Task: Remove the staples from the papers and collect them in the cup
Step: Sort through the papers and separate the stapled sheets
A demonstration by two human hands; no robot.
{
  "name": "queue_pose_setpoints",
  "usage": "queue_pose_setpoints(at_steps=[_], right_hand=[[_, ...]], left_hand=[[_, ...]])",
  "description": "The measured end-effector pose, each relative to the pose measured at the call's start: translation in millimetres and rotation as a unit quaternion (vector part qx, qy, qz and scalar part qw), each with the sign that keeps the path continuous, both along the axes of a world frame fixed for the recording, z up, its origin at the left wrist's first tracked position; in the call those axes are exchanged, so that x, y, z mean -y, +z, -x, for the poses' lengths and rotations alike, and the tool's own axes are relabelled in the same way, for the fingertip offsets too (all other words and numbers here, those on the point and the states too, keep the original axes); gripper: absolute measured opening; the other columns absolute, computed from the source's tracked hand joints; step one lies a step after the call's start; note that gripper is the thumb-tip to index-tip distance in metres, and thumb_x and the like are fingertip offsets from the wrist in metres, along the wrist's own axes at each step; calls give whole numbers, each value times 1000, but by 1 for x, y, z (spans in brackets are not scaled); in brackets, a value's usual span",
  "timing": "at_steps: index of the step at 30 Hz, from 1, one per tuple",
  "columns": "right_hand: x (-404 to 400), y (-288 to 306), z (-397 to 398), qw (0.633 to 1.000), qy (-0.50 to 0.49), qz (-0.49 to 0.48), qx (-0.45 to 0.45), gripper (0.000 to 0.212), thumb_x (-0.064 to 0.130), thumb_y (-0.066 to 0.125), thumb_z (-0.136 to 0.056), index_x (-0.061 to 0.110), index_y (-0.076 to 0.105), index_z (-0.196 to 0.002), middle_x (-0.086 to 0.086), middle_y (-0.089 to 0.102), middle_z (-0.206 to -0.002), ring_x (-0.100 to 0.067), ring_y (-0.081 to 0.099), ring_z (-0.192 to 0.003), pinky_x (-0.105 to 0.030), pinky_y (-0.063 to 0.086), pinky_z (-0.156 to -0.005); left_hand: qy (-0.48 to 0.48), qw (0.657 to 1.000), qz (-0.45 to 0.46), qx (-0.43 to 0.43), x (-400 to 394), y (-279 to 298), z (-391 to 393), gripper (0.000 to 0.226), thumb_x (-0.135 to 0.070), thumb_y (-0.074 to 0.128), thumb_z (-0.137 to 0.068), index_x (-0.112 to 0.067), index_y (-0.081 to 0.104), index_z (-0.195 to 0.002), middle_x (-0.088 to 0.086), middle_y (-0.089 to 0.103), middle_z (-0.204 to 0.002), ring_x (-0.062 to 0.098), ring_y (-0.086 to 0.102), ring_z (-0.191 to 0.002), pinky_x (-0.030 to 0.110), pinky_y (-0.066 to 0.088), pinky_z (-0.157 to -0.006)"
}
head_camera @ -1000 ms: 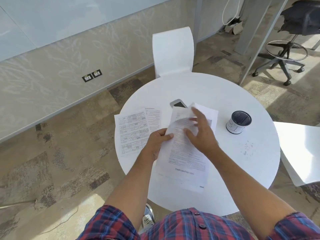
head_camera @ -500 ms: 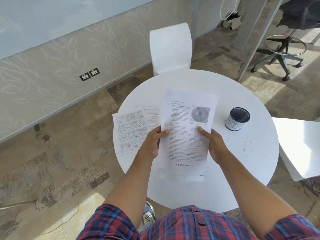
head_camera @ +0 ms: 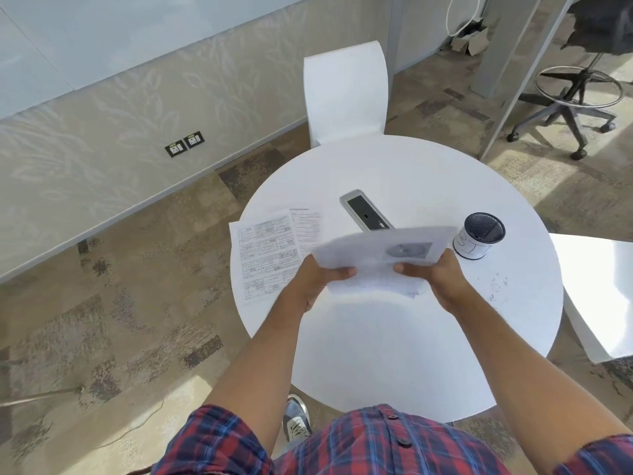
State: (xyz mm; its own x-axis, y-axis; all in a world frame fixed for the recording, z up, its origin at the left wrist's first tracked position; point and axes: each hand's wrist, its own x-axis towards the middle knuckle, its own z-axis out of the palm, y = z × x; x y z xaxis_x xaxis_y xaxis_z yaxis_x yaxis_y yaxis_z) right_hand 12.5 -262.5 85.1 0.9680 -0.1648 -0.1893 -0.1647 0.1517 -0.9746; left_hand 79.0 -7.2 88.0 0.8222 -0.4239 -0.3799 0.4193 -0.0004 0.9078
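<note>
Both hands hold a set of printed papers (head_camera: 380, 252) above the round white table (head_camera: 394, 337). The sheets lie nearly flat, tilted away from me, with a round picture near the far right corner. My left hand (head_camera: 317, 282) grips the near left edge and my right hand (head_camera: 436, 274) grips the near right edge. A dark mesh cup (head_camera: 479, 240) with a white label stands on the table just right of the papers. Loose staples (head_camera: 496, 286) lie scattered on the table in front of the cup. No staple on the held papers is visible.
A second stack of printed forms (head_camera: 270, 252) lies at the table's left edge. A grey power module (head_camera: 364, 214) sits in the table behind the papers. White chairs stand at the far side (head_camera: 346, 94) and the right (head_camera: 596, 289). A black stool (head_camera: 575, 87) is at the back right.
The papers were held upright facing me half a second ago; now they are tipped forward almost flat and lower, uncovering the power module. Before that, my right hand moved from the page top to its right edge.
</note>
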Motion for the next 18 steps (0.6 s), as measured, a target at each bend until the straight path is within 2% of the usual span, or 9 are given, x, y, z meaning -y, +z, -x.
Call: queue_pose_setpoints(at_steps=[2,4,8,10,12,14,15,17,18], right_hand=[[-2,-7,8,999,23,29,-26,38,-20,79,-74,2,76,-105,9,82,-90,-2,77,-87,-14,56,-74],[-2,-24,18,997,38,52,-41,41,-17,81,-76,3,74,-111,16,81,-91,2,76,-90,-11,56,-72],[-3,-45,29,996,32,62,-52,32,-2,83,-84,18,81,-109,8,81,-108,-14,73,-107,-19,58,-80],[-5,-46,28,997,20,47,-54,28,2,83,-85,16,82,-109,3,81,-113,-15,73,-109,-22,58,-86],[-7,-44,26,998,1,38,-58,25,4,85,-84,15,82,-106,2,81,-110,-14,75,-105,-22,59,-85],[-11,-45,23,995,-18,62,-71,19,9,86,-84,21,80,-99,4,82,-102,-13,77,-98,-25,60,-84],[-14,-48,22,993,-27,85,-82,17,15,87,-85,23,80,-98,4,82,-100,-14,77,-95,-28,60,-84],[-18,-54,19,987,-44,113,-108,17,25,86,-87,21,79,-101,2,82,-98,-18,78,-91,-36,61,-82],[-21,-56,17,986,-55,106,-120,19,26,85,-88,18,78,-104,0,82,-97,-21,79,-89,-37,62,-79]], left_hand=[[-17,999,-30,5,-1,-10,3,51,-6,89,-72,-8,74,-121,11,76,-123,19,69,-116,38,48,-107],[-29,998,-61,-2,-1,-20,9,56,-8,90,-75,-9,70,-127,10,74,-127,22,67,-122,38,49,-108],[-13,993,-113,-9,-1,-35,19,44,-7,85,-83,-16,67,-122,7,72,-125,22,66,-116,29,50,-95],[6,994,-110,-12,-1,-35,18,40,-9,85,-84,-16,68,-120,4,73,-118,17,67,-109,25,49,-90],[-1,994,-110,-4,-1,-31,15,39,-14,83,-86,-16,70,-123,-1,74,-115,10,68,-105,24,48,-91],[-15,993,-115,6,-2,-30,9,33,-29,81,-89,-19,74,-119,-6,77,-112,9,71,-104,28,52,-93],[-13,991,-129,17,-2,-30,7,27,-41,80,-89,-24,77,-110,-9,78,-105,12,73,-100,33,55,-92],[6,976,-212,52,-8,-38,-1,40,-67,73,-83,-27,71,-88,-9,72,-93,18,68,-94,38,51,-88],[4,958,-278,67,-14,-43,-4,50,-74,68,-82,-26,71,-96,-6,71,-103,19,66,-104,37,49,-93]])
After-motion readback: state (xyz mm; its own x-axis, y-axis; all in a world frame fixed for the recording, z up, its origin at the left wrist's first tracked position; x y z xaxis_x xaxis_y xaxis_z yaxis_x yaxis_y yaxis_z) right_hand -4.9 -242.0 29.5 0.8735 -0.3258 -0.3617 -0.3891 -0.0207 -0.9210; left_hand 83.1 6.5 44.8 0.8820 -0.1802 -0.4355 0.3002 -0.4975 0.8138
